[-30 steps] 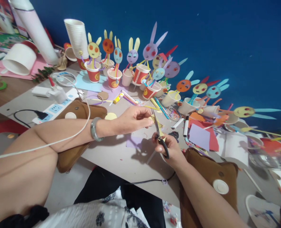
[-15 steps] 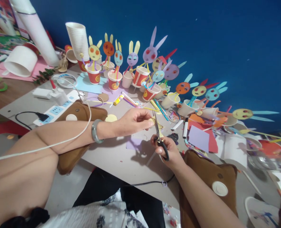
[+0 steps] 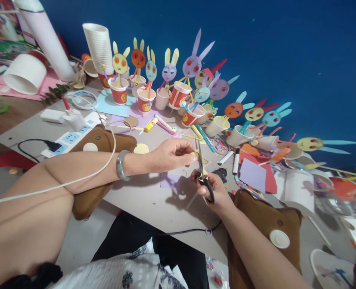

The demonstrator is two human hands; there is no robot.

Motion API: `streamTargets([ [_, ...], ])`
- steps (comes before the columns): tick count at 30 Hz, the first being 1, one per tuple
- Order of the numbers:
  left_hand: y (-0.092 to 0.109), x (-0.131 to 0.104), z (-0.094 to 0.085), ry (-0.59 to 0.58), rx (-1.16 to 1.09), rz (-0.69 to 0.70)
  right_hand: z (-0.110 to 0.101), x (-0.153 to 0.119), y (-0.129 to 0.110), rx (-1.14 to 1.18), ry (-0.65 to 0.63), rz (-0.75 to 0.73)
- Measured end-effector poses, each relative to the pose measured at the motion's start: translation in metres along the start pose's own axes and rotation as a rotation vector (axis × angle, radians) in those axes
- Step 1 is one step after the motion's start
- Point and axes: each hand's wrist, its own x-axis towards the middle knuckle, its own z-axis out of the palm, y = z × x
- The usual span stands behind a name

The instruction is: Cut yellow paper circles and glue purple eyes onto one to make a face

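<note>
1. Little has shifted since the earlier pictures: the left hand (image 3: 168, 154) has edged slightly toward the scissor blades, and the right hand (image 3: 209, 188) sits about where it was.
2. Left fingertips are pinched shut on a small pale-yellow paper piece (image 3: 195, 155), held just above the grey tabletop (image 3: 141, 196).
3. Right fingers are curled closed through the black-handled metal scissors (image 3: 203, 174); the blades look nearly closed and touch the paper's right edge.
4. Scissors' long axis runs from the right hand up and away, toward the row of paper-cup rabbit figures (image 3: 178, 86); the paper lies at the blade tips, nearer the left hand.
5. Brown padded cushions (image 3: 265, 224) flank both forearms; bare tabletop lies just below the hands, while a white and black marker pen (image 3: 235, 160) and purple paper sheet (image 3: 252, 174) crowd the right.
</note>
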Motion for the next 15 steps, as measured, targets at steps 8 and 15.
streamTargets([
  [8,0.0001,-0.0006,-0.0002,-0.007,0.033,0.042,-0.0021,-0.0005,0.0002,0.014,0.0,0.022],
  [15,-0.0023,-0.001,-0.001,-0.007,0.069,0.078,-0.0011,0.0,-0.0005,0.032,0.016,0.015],
])
